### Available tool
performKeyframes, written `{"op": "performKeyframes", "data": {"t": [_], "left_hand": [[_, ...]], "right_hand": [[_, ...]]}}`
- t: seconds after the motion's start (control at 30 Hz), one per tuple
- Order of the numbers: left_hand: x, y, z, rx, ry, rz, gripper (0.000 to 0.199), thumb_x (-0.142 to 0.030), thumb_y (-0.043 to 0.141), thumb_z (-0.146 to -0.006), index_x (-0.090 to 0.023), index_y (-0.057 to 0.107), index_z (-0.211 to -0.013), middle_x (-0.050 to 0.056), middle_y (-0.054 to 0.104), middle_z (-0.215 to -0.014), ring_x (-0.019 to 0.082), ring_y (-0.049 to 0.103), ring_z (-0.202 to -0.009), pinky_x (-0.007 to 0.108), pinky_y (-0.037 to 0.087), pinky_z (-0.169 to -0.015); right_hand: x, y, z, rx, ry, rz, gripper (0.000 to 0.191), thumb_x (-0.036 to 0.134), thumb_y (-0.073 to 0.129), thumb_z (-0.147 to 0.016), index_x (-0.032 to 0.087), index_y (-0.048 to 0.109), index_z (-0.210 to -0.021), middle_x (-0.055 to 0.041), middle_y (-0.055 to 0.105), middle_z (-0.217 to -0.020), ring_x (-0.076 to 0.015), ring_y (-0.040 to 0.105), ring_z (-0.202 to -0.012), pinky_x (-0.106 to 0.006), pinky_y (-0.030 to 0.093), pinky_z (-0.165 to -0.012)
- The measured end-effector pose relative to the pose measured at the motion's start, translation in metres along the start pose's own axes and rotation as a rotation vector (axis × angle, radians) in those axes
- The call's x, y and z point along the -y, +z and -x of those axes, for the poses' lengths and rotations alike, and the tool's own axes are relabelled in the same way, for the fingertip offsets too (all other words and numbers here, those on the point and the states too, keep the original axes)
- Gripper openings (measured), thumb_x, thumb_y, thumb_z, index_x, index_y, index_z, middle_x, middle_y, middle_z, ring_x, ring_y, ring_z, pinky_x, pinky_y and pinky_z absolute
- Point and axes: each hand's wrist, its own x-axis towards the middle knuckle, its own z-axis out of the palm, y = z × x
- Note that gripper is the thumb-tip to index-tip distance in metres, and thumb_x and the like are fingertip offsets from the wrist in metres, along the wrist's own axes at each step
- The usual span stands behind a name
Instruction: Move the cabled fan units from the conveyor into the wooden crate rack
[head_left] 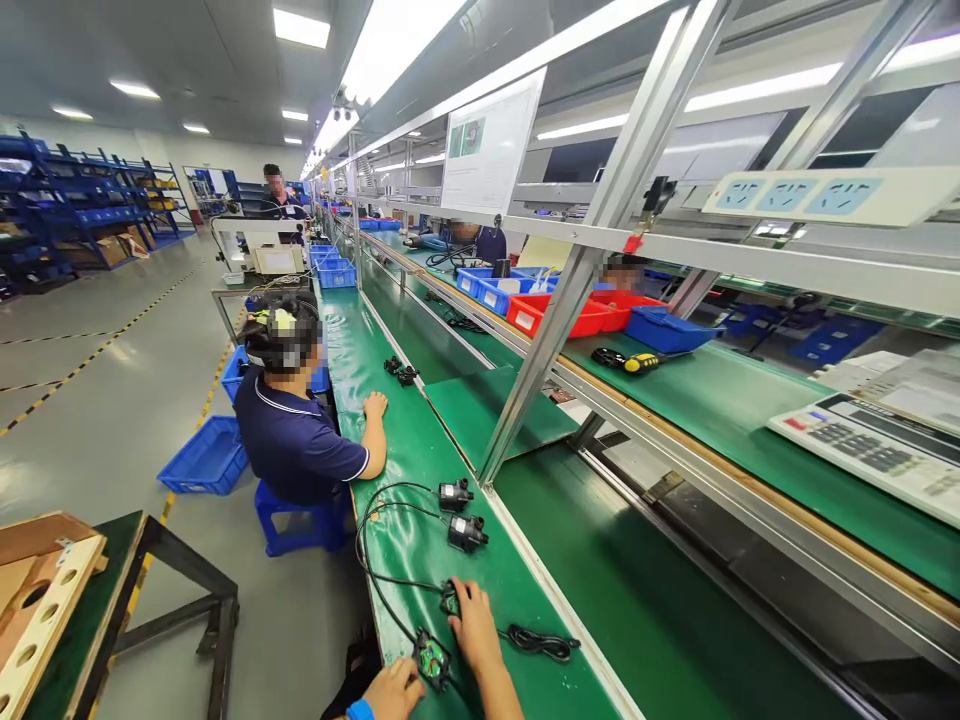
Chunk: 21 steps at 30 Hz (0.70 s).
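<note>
On the green bench, my right hand (pixel 475 622) is closed around the edge of a small black part with green inside (pixel 450 598). Just to the left and nearer, my left hand (pixel 394 688) has its fingers bent beside an open black housing (pixel 431 658) that shows a green circuit board. A blue band is on the left wrist. Black cables (pixel 366 540) curve from these parts toward two black pump-like units (pixel 466 532) farther up the bench. A coiled black cable (pixel 541 642) lies to the right of my right hand.
A seated person (pixel 300 430) rests a forearm on the bench ahead. Metal posts (pixel 544 360) and a shelf with red trays (pixel 566 315) and blue trays stand at the right. Small black parts (pixel 400 371) lie farther along. A wooden rack (pixel 52 610) is at lower left.
</note>
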Motion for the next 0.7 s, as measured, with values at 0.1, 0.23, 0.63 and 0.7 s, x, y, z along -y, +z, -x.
{"op": "performKeyframes", "data": {"t": [0.1, 0.23, 0.63, 0.7], "left_hand": [[-0.002, -0.013, 0.013, -0.037, 0.086, 0.019, 0.077, -0.007, 0.066, -0.058, -0.026, 0.06, -0.133, 0.013, 0.055, -0.138, 0.035, 0.054, -0.125, 0.048, 0.048, -0.108], [-0.004, -0.018, 0.028, -0.146, 0.185, 0.198, 0.075, -0.003, 0.056, -0.061, -0.024, 0.061, -0.133, 0.011, 0.055, -0.145, 0.029, 0.052, -0.134, 0.042, 0.04, -0.119], [0.052, -0.008, 0.112, -0.252, -0.313, 0.294, 0.038, 0.002, 0.037, -0.078, -0.019, 0.069, -0.081, 0.003, 0.072, -0.084, 0.016, 0.069, -0.08, 0.026, 0.049, -0.081], [0.054, -0.015, 0.12, -0.246, -0.351, 0.306, 0.036, -0.001, 0.037, -0.08, -0.018, 0.069, -0.08, 0.004, 0.072, -0.083, 0.017, 0.069, -0.08, 0.027, 0.05, -0.08]], "right_hand": [[0.002, -0.017, 0.016, -0.226, 0.109, -0.049, 0.055, 0.017, 0.046, -0.089, 0.006, 0.05, -0.143, -0.0198, 0.059, -0.129, -0.0334, 0.056, -0.118, -0.046, 0.048, -0.109], [0.013, -0.012, 0.064, -0.376, -0.009, -0.111, 0.053, 0.028, 0.048, -0.092, 0.02, 0.049, -0.144, -0.0142, 0.059, -0.13, -0.0329, 0.055, -0.118, -0.047, 0.052, -0.103], [0.022, 0.137, 0.122, -0.481, -0.142, 0.05, 0.061, 0.019, 0.082, -0.072, 0.027, 0.062, -0.129, -0.0104, 0.068, -0.122, -0.0299, 0.066, -0.11, -0.041, 0.06, -0.088], [0.019, 0.122, 0.12, -0.502, -0.115, 0.034, 0.053, 0.031, 0.079, -0.078, 0.027, 0.062, -0.128, -0.0111, 0.068, -0.123, -0.0297, 0.065, -0.111, -0.042, 0.059, -0.088]]}}
